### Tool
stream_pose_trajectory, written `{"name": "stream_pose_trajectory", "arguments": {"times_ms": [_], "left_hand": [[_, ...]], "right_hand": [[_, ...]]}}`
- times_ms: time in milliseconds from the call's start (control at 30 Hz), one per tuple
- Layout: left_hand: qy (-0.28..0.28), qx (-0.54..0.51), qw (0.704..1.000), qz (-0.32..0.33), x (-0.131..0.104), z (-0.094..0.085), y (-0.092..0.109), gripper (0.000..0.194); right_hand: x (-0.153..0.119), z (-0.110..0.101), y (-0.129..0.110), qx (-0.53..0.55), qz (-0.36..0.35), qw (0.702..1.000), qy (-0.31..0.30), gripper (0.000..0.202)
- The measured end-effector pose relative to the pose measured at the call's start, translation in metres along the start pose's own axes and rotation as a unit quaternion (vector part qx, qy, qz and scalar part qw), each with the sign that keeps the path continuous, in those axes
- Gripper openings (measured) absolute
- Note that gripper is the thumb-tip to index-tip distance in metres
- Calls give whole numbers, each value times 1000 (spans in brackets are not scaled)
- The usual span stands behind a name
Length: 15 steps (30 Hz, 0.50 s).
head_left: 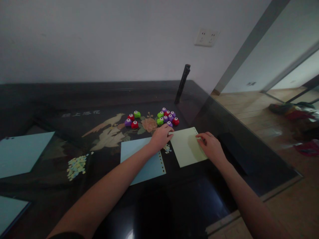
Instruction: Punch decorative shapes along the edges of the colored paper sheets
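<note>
My left hand (161, 136) is closed at the upper left corner of a pale yellow sheet (188, 148), its fingertips on the edge. At the sheet's right edge, near the top, my right hand (210, 146) pinches with thumb and fingers; what is between them is too small to name. The sheet lies flat, with small holes along its top right edge. Under my left forearm lies a light blue sheet (152, 166) with a row of punched holes on its right side. A few small paper bits (167, 148) lie between the two sheets.
Several red, green and purple pieces with eye-like tops (165, 118) stand beyond my left hand, others (132, 121) farther left. A pile of paper bits (76, 166), blue sheets (23, 152), a black upright object (183, 83) and a dark flat object (235, 152) are on the table (189, 196).
</note>
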<state>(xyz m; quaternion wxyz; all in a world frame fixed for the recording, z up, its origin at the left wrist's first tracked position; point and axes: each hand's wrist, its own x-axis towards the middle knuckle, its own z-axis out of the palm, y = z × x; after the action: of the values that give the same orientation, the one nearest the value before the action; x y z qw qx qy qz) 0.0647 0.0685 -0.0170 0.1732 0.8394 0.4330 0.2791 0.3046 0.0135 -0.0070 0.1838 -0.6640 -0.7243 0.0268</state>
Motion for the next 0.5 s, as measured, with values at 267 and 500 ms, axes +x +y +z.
{"name": "stream_pose_trajectory", "arguments": {"times_ms": [267, 500], "left_hand": [[14, 44, 998, 31, 0, -1, 1, 9], [-27, 90, 994, 52, 4, -14, 15, 16]], "right_hand": [[0, 0, 2, -54, -42, 997, 34, 18], [3, 2, 6, -19, -50, 998, 15, 20]]}}
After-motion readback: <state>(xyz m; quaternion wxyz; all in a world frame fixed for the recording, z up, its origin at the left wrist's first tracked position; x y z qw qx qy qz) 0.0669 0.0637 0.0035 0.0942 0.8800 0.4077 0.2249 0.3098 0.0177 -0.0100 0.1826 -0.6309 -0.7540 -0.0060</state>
